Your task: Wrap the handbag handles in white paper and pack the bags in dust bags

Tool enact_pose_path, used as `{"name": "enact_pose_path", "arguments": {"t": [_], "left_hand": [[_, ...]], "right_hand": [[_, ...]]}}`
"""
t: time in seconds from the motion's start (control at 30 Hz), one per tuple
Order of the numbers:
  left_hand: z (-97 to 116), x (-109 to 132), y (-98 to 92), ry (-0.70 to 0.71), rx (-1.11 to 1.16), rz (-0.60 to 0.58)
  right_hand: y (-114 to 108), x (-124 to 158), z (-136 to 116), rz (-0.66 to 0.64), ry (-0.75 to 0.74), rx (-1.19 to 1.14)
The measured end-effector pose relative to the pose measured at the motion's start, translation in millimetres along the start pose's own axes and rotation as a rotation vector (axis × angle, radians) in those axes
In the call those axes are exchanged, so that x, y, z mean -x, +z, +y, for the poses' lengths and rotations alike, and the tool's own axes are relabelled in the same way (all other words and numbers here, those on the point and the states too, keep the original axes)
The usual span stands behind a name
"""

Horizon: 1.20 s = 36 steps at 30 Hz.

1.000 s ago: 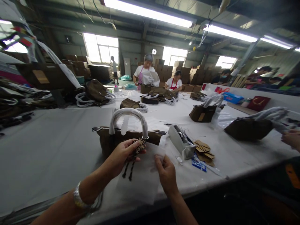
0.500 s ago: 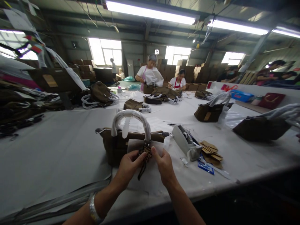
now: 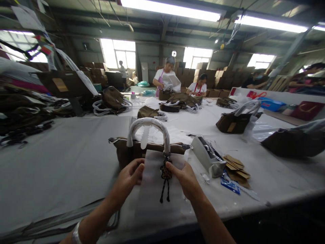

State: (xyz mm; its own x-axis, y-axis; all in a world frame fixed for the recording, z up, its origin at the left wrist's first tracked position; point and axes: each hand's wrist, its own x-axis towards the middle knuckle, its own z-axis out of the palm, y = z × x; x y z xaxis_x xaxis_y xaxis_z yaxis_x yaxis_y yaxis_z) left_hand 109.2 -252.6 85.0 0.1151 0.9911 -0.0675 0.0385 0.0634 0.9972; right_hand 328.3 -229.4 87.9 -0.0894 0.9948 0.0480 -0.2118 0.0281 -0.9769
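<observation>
A dark olive handbag (image 3: 123, 152) with a wrapped handle (image 3: 149, 121) stands upright on the white table. From the handle's right base hangs a leopard-patterned charm (image 3: 166, 172) with two dark cords, in front of a translucent white sheet (image 3: 154, 193). My left hand (image 3: 132, 176) pinches the sheet's left edge, thumb against fingers. My right hand (image 3: 184, 176) is closed at the right side of the sheet, its thumb pressing on the charm; its other fingers are partly hidden behind the sheet.
Right of the bag are a grey tape dispenser (image 3: 208, 157), brown paper tags (image 3: 236, 167) and a blue packet (image 3: 230, 184). More bags (image 3: 232, 122) stand further right and behind. Dark straps (image 3: 61, 217) lie front left. Two people (image 3: 167, 78) work across the table.
My left hand has let go of the charm and moved left to the sheet's edge. The charm now hangs with its cords straight down. The view has shifted slightly.
</observation>
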Motion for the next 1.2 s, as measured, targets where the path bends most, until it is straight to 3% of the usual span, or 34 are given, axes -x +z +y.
{"name": "enact_pose_path", "arguments": {"t": [0.07, 0.13, 0.27, 0.4, 0.47, 0.53, 0.67, 0.87, 1.07, 1.2], "left_hand": [[9, -3, 10.6, -0.092, 0.063, -0.188], [13, -6, 25.4, -0.042, 0.033, -0.226], [10, -11, 49.7, 0.096, 0.023, -0.05], [4, -13, 53.6, 0.056, 0.091, 0.029], [2, -13, 51.6, 0.067, 0.075, 0.042], [1, -12, 50.3, 0.095, -0.003, 0.072], [-1, -10, 53.2, 0.186, -0.193, 0.107], [-11, -6, 64.9, 0.386, -0.391, 0.116], [-8, -6, 67.8, 0.399, -0.644, 0.205], [-5, -7, 70.3, 0.384, -0.757, 0.334]], "right_hand": [[2, -2, -3, -0.031, -0.001, 0.032], [3, -4, -5, -0.036, -0.037, 0.129], [-5, -3, -5, 0.042, -0.115, 0.372], [-22, 5, 3, -0.115, 0.032, 0.061], [-26, 9, 13, -0.132, 0.069, -0.113], [-22, 11, 24, -0.072, 0.009, -0.125], [-3, 10, 39, 0.064, -0.169, 0.111], [16, 4, 39, 0.294, -0.244, 0.313], [24, 3, 39, 0.252, -0.208, 0.269], [29, 3, 39, 0.241, -0.231, 0.282]]}}
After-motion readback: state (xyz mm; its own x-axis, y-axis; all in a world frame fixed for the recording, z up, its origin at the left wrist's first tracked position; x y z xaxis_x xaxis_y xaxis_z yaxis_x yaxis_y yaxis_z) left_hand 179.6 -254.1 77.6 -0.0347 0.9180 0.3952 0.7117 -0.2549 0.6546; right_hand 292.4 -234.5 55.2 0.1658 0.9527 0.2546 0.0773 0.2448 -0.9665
